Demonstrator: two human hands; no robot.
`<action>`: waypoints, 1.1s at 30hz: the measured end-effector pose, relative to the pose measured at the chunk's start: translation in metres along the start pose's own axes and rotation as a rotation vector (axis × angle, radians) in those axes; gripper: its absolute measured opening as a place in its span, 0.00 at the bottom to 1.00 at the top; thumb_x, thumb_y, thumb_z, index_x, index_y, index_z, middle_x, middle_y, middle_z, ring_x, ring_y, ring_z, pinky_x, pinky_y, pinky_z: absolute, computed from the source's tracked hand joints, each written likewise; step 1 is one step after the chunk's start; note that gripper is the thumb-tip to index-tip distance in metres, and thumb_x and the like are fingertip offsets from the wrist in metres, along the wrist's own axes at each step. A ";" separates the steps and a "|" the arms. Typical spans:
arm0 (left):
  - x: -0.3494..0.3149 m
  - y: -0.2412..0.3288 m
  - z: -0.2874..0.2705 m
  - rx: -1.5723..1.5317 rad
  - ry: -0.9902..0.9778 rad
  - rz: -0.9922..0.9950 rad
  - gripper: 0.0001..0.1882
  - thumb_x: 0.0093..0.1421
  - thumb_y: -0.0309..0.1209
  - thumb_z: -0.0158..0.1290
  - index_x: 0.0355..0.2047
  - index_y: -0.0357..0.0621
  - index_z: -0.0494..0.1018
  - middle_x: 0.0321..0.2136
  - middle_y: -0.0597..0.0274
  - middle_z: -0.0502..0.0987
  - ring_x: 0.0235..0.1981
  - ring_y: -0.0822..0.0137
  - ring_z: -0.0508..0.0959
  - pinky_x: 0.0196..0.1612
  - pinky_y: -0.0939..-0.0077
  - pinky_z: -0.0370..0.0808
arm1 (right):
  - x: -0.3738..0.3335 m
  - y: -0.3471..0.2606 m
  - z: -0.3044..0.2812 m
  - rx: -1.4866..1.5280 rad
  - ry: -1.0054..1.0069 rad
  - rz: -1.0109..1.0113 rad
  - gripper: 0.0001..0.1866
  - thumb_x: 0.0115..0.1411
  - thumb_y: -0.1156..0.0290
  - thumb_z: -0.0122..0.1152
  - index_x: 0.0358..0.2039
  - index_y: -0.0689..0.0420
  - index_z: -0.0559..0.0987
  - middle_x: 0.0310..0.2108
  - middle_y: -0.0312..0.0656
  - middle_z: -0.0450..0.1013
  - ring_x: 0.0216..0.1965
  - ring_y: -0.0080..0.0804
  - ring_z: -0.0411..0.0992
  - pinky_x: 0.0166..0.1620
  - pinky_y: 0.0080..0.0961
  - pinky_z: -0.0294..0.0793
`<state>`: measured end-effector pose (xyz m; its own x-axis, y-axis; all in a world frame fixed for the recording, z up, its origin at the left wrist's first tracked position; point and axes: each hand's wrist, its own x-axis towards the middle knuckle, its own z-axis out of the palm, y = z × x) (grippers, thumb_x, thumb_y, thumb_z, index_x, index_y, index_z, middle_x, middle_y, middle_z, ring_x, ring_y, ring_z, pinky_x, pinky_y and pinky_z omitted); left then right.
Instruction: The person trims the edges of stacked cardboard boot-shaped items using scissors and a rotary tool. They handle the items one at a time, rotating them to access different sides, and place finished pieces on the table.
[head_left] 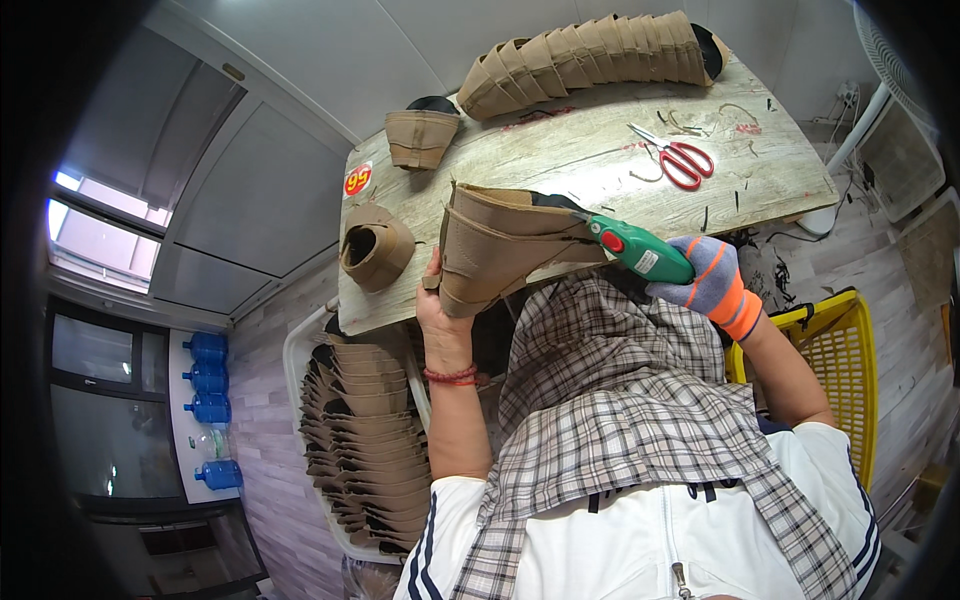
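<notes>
My left hand (441, 312) is bare, with a red cord around its wrist, and it grips a tan stitched fabric piece (495, 245) from its left side. The piece is curved, hollow and dark-lined, like a shoe upper, and it is held over the table's near edge. In a grey and orange glove, my right hand (715, 285) closes around green handheld electric scissors (645, 250) with a red button. Their tip meets the right upper edge of the fabric piece; the blade itself is too small to make out.
On the wooden table (590, 165) lie red-handled scissors (683, 163), loose scraps, two single tan pieces (422, 138) and a long nested row of them (590, 62). A white bin (298, 385) of stacked pieces (365, 430) stands at lower left, a yellow basket (850, 370) at right.
</notes>
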<state>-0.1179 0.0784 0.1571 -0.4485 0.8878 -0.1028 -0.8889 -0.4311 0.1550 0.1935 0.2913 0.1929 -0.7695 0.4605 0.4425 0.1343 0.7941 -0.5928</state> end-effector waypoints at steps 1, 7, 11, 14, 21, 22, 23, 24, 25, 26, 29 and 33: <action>0.000 -0.001 0.003 0.020 0.014 0.003 0.17 0.67 0.33 0.44 0.50 0.35 0.71 0.50 0.45 0.74 0.52 0.50 0.73 0.57 0.50 0.68 | 0.000 -0.001 -0.001 -0.004 -0.003 0.000 0.24 0.38 0.54 0.77 0.32 0.57 0.82 0.22 0.45 0.76 0.23 0.40 0.75 0.28 0.27 0.74; 0.002 -0.005 0.012 -0.004 -0.018 -0.038 0.17 0.67 0.33 0.44 0.49 0.34 0.71 0.48 0.46 0.76 0.49 0.51 0.75 0.55 0.52 0.71 | 0.006 -0.006 0.001 -0.012 0.039 -0.094 0.24 0.37 0.55 0.78 0.32 0.57 0.82 0.22 0.44 0.76 0.23 0.39 0.75 0.28 0.27 0.74; 0.000 -0.011 0.019 0.085 0.002 0.032 0.17 0.67 0.34 0.45 0.49 0.34 0.71 0.48 0.47 0.76 0.49 0.52 0.76 0.53 0.54 0.72 | 0.010 -0.015 0.003 0.024 0.038 -0.076 0.25 0.36 0.55 0.79 0.32 0.56 0.82 0.22 0.44 0.76 0.22 0.39 0.75 0.28 0.27 0.74; -0.005 -0.019 0.031 0.151 0.001 0.085 0.18 0.67 0.34 0.46 0.50 0.34 0.70 0.49 0.48 0.75 0.50 0.53 0.75 0.54 0.55 0.73 | 0.011 -0.018 0.007 0.077 0.035 -0.018 0.25 0.37 0.54 0.78 0.32 0.57 0.82 0.22 0.44 0.76 0.22 0.38 0.75 0.28 0.26 0.74; -0.015 -0.044 0.050 0.372 0.000 0.321 0.19 0.65 0.35 0.50 0.52 0.38 0.69 0.49 0.52 0.76 0.51 0.55 0.75 0.54 0.57 0.72 | 0.011 -0.021 0.021 0.178 0.054 0.094 0.28 0.39 0.53 0.78 0.36 0.58 0.81 0.23 0.44 0.77 0.23 0.34 0.77 0.30 0.25 0.76; -0.017 -0.044 0.053 0.385 -0.013 0.318 0.19 0.65 0.35 0.49 0.53 0.37 0.69 0.50 0.52 0.75 0.51 0.56 0.75 0.54 0.57 0.72 | 0.011 -0.021 0.020 0.209 0.056 0.107 0.28 0.39 0.53 0.78 0.36 0.59 0.80 0.23 0.45 0.77 0.23 0.34 0.77 0.30 0.25 0.76; -0.018 -0.042 0.056 0.399 -0.026 0.314 0.19 0.65 0.35 0.49 0.53 0.37 0.69 0.50 0.52 0.75 0.51 0.56 0.75 0.54 0.58 0.72 | 0.012 -0.021 0.017 0.241 0.059 0.122 0.28 0.39 0.52 0.78 0.36 0.59 0.80 0.23 0.45 0.77 0.23 0.33 0.77 0.30 0.25 0.76; -0.019 -0.039 0.058 0.412 -0.039 0.310 0.19 0.66 0.36 0.48 0.53 0.37 0.68 0.50 0.52 0.74 0.51 0.57 0.75 0.55 0.59 0.72 | 0.012 -0.020 0.015 0.273 0.061 0.136 0.29 0.39 0.52 0.78 0.36 0.59 0.80 0.23 0.45 0.77 0.23 0.33 0.77 0.30 0.25 0.76; -0.018 -0.032 0.054 0.348 -0.055 0.262 0.19 0.66 0.35 0.47 0.53 0.37 0.69 0.50 0.52 0.75 0.51 0.56 0.75 0.54 0.59 0.72 | 0.011 -0.013 0.012 0.202 0.084 0.079 0.28 0.39 0.53 0.78 0.36 0.60 0.80 0.23 0.44 0.77 0.23 0.34 0.77 0.30 0.25 0.76; -0.018 -0.022 0.050 0.281 -0.073 0.217 0.19 0.66 0.35 0.47 0.52 0.37 0.69 0.49 0.52 0.75 0.50 0.56 0.75 0.54 0.59 0.73 | 0.011 -0.007 0.007 0.134 0.086 0.035 0.27 0.38 0.54 0.78 0.35 0.59 0.81 0.23 0.44 0.77 0.22 0.35 0.77 0.29 0.25 0.75; -0.017 -0.009 0.042 0.183 -0.086 0.154 0.17 0.67 0.35 0.45 0.50 0.36 0.71 0.48 0.50 0.76 0.49 0.54 0.76 0.53 0.57 0.73 | 0.008 -0.003 -0.008 0.002 0.020 -0.026 0.26 0.37 0.56 0.78 0.33 0.59 0.81 0.22 0.45 0.77 0.22 0.38 0.76 0.28 0.26 0.74; -0.010 -0.005 0.034 0.155 -0.049 0.100 0.17 0.67 0.35 0.45 0.49 0.35 0.71 0.48 0.48 0.76 0.48 0.53 0.76 0.53 0.56 0.73 | 0.008 -0.001 -0.007 -0.002 0.000 -0.100 0.24 0.37 0.57 0.78 0.32 0.59 0.82 0.22 0.45 0.76 0.22 0.40 0.75 0.27 0.27 0.74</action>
<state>-0.1058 0.0768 0.1910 -0.5255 0.8502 -0.0318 -0.8134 -0.4911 0.3119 0.1917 0.2966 0.2015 -0.7791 0.3792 0.4993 0.0580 0.8366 -0.5448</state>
